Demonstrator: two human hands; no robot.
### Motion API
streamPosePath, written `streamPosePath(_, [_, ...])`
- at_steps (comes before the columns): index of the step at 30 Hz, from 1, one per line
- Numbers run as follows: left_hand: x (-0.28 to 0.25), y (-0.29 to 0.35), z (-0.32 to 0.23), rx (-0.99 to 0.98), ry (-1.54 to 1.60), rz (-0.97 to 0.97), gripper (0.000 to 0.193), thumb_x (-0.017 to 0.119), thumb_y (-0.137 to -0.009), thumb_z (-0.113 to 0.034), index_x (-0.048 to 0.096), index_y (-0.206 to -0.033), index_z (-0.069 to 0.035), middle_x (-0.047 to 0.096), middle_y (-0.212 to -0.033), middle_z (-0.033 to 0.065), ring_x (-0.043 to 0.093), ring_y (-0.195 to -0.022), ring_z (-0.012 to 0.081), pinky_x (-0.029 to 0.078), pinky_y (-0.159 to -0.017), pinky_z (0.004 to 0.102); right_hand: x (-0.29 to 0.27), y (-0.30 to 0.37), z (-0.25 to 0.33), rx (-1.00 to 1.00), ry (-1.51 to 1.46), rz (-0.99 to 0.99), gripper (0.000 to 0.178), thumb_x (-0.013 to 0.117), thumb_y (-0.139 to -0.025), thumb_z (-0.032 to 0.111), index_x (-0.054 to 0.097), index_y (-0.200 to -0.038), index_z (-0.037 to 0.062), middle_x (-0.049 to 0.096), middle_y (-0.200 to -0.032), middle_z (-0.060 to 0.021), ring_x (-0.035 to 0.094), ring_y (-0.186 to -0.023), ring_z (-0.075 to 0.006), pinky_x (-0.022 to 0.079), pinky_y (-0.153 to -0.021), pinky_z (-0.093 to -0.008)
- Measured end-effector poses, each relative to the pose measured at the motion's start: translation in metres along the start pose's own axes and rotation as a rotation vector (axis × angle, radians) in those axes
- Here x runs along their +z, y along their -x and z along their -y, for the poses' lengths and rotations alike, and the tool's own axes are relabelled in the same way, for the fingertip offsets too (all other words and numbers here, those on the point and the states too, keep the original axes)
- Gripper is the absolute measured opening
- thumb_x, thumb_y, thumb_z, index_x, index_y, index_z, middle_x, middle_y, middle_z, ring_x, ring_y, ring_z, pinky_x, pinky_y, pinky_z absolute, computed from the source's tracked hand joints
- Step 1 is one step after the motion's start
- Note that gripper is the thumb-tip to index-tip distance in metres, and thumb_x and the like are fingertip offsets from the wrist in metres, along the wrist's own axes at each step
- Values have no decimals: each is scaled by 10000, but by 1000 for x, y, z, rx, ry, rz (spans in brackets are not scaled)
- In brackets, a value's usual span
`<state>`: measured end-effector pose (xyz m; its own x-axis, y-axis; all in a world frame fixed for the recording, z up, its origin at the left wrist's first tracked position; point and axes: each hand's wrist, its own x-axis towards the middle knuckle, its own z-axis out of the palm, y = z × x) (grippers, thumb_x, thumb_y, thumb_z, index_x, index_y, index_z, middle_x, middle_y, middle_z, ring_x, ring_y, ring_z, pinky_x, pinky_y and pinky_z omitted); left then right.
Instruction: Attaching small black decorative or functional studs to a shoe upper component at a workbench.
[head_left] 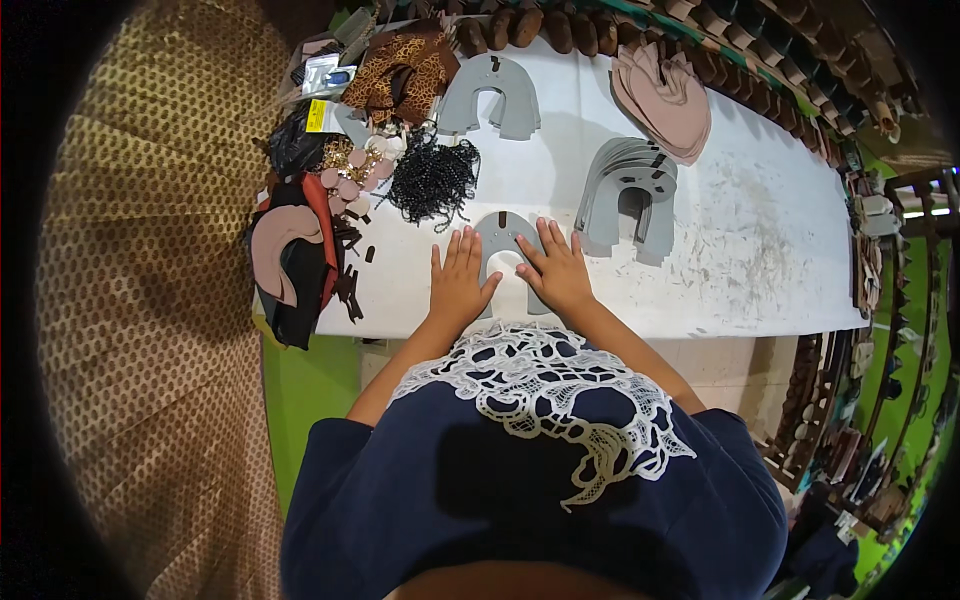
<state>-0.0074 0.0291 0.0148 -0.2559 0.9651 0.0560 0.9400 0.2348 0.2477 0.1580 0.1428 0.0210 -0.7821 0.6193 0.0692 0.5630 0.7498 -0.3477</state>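
A grey U-shaped piece (508, 228) with a small black tab at its top lies flat on the white table, close to the near edge. My left hand (461, 272) rests by its left arm, fingers stretched forward. On the other side, my right hand (555, 268) lies spread over the right arm, thumb and index finger reaching toward the inner curve. Both palms face down and grip nothing. Beyond my right hand sits a stack of similar grey U-shaped pieces (620, 185). Another grey U-shaped piece (492, 90) lies farther back.
Left of my hands are a tangle of black beaded strands (432, 180), pink discs (348, 188), leopard-print fabric (412, 62) and a curved pink piece (282, 245). Pink cut-outs (665, 105) lie at the back right. Brown shoe forms (560, 32) line the far edge; a patterned curtain (165, 300) hangs left.
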Motion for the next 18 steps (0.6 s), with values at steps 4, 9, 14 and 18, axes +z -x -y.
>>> streamPosePath(4, [0, 0, 0, -9, -2, 33, 718, 450, -876, -475, 274, -1400, -16, 241, -1476, 147, 194, -1375, 284, 78, -1088, 522, -4, 3, 1, -3, -48, -20, 461, 483, -889, 426, 474, -1317, 253, 270, -1462, -145, 246, -1354, -315, 158, -1073, -543])
streamPosePath(9, [-1, -1, -9, -2, 3, -12, 664, 499, -858, -447, 327, -1394, -96, 254, -1467, 157, 198, -1369, 312, 101, -1066, 571, -4, 3, 0, -30, 43, 2, 423, 477, -891, 418, 516, -1280, 256, 269, -1460, -143, 248, -1349, -328, 166, -1057, -575])
streamPosePath(14, [-4, -12, -31, 115, 17, -39, 512, 514, -864, -410, 433, -1345, -254, 260, -1458, 170, 201, -1358, 344, 97, -1047, 602, -5, 7, -9, -59, -87, -82, 378, 509, -880, 374, 584, -1205, 197, 331, -1424, -146, 326, -1298, -320, 208, -1036, -577])
streamPosePath(18, [10, -15, -37, 90, -28, -110, 488, 519, -860, -420, 479, -1312, -241, 294, -1444, 169, 213, -1354, 343, 105, -1044, 602, -11, 12, -7, -73, -108, -135, 332, 545, -866, 318, 633, -1127, 132, 416, -1352, -160, 405, -1224, -317, 250, -1010, -574])
